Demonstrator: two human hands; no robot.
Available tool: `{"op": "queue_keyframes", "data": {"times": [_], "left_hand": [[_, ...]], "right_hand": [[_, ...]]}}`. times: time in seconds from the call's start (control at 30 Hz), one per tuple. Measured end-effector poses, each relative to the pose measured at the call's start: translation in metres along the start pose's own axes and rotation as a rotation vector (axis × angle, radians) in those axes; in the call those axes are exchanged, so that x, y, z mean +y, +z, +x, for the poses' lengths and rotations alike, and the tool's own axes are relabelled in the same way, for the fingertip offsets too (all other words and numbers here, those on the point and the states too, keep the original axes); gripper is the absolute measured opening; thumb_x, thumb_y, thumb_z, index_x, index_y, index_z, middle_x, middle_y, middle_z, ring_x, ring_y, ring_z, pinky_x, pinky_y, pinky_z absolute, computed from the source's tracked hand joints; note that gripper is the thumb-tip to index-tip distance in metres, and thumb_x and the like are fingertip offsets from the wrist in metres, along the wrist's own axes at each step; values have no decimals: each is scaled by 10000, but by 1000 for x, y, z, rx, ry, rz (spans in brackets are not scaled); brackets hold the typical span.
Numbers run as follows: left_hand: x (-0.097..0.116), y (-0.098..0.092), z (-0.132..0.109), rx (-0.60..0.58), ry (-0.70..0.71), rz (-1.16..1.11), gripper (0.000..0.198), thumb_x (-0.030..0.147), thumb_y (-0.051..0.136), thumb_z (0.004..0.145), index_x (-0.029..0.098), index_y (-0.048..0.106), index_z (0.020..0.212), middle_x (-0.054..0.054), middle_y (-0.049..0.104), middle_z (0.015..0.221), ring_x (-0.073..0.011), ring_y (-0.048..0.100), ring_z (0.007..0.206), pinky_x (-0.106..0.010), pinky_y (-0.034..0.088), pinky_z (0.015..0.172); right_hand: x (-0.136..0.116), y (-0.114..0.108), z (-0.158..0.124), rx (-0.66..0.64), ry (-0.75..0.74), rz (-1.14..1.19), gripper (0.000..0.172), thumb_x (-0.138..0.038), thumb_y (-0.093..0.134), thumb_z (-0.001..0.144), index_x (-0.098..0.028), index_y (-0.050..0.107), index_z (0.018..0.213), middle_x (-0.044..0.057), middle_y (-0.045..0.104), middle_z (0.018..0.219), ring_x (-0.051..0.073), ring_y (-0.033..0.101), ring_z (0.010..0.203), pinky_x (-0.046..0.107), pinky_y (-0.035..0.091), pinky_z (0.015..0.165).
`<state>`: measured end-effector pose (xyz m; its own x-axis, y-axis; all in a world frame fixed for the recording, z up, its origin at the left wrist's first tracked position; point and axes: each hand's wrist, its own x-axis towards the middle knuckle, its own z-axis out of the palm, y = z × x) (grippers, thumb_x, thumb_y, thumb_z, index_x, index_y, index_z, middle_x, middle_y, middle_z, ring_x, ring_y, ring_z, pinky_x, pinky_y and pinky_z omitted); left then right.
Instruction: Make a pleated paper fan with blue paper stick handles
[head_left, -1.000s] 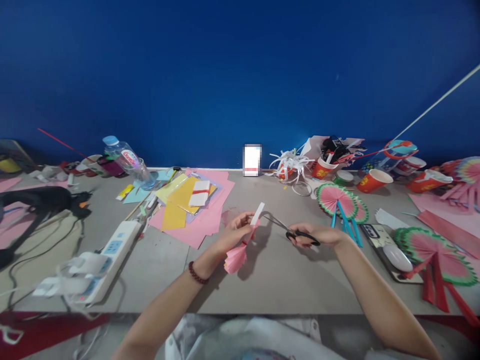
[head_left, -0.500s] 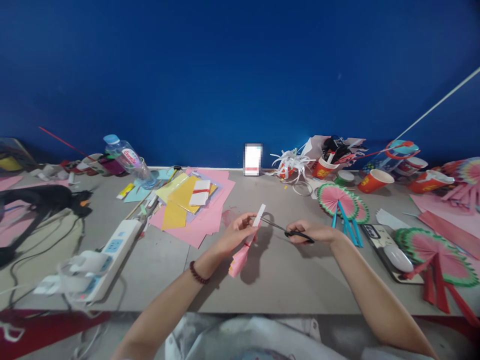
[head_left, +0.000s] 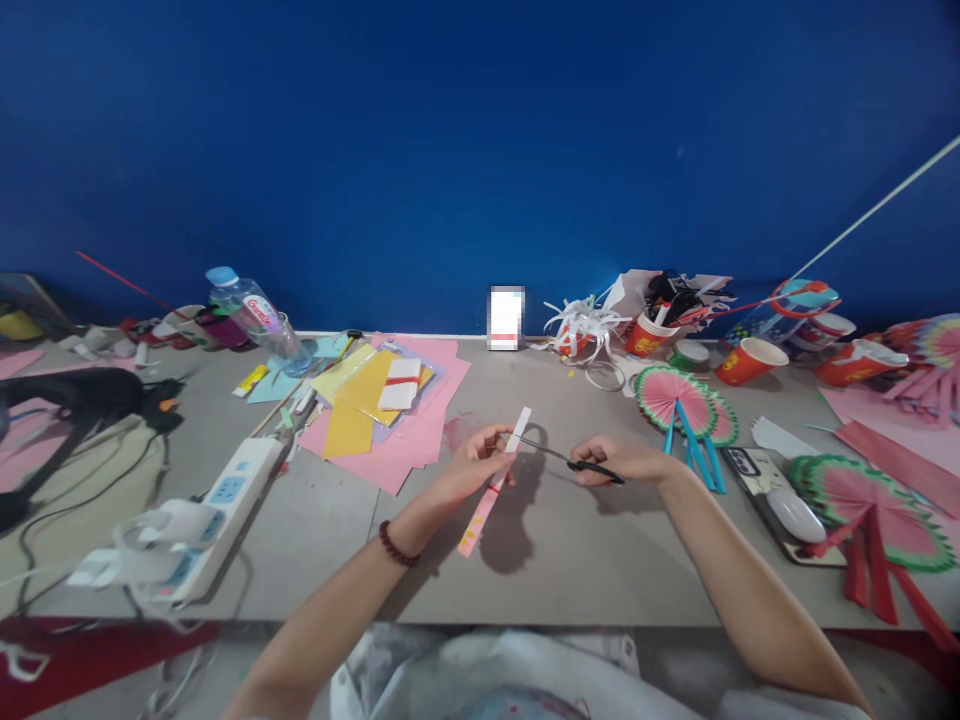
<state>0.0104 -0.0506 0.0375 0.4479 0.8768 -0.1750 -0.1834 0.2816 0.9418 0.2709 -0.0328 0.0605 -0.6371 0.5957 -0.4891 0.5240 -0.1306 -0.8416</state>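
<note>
My left hand (head_left: 471, 465) pinches a folded pink paper strip (head_left: 492, 490) near its middle, above the grey table (head_left: 570, 560). The strip's white top end points up and to the right; its pink lower end hangs toward me, edge-on. My right hand (head_left: 626, 462) grips the black handles of a pair of scissors (head_left: 570, 460). The blades reach left and meet the strip just below its white tip.
A stack of pink and yellow paper sheets (head_left: 382, 410) lies behind my left hand. A power strip (head_left: 217, 505) and cables sit at the left. Finished pink-and-green paper fans (head_left: 679, 400) lie at the right, with another fan (head_left: 870, 500), a phone (head_left: 754, 475) and red paper cups (head_left: 750, 360).
The pink pleated paper was fanned out at the bottom; it has closed up into a narrow flat strip. The scissors have shifted slightly left and up along the strip's top.
</note>
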Motion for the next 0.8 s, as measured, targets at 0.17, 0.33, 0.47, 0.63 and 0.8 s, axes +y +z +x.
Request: {"op": "queue_keyframes", "data": {"times": [0.17, 0.33, 0.47, 0.63, 0.8], "left_hand": [[2, 2, 0, 14, -11, 0, 446, 318, 732, 686, 183, 574, 1081, 36, 461, 723, -92, 534, 581, -318, 545, 634], [5, 4, -1, 7, -8, 24, 459, 338, 734, 680, 168, 578, 1076, 45, 447, 692, -89, 524, 568, -321, 550, 628], [4, 4, 0, 25, -10, 20, 479, 340, 740, 665, 165, 575, 1080, 46, 452, 702, -87, 529, 571, -321, 550, 632], [3, 4, -1, 23, 1, 32, 464, 336, 728, 679, 168, 569, 1082, 45, 453, 713, -87, 531, 571, -333, 554, 636], [3, 4, -1, 18, -6, 30, 465, 328, 727, 684, 172, 565, 1091, 39, 457, 724, -90, 538, 587, -323, 550, 642]], "right_hand": [[-1, 0, -1, 15, -7, -19, 440, -528, 645, 714, -174, 425, 573, -69, 374, 499, 53, 288, 460, 216, 176, 446], [0, 2, -1, 48, 7, -48, 462, -553, 652, 689, -178, 419, 555, -71, 365, 485, 56, 288, 454, 220, 179, 448], [-2, 3, -2, 59, 10, -51, 474, -568, 655, 673, -177, 419, 544, -69, 382, 478, 57, 303, 455, 218, 194, 453], [-6, 3, -3, 69, 22, -52, 482, -572, 662, 652, -179, 414, 526, -67, 395, 464, 59, 315, 452, 220, 209, 462], [-9, 4, -4, 82, 26, -60, 487, -575, 663, 646, -181, 408, 516, -65, 392, 462, 59, 310, 451, 223, 210, 462]]}}
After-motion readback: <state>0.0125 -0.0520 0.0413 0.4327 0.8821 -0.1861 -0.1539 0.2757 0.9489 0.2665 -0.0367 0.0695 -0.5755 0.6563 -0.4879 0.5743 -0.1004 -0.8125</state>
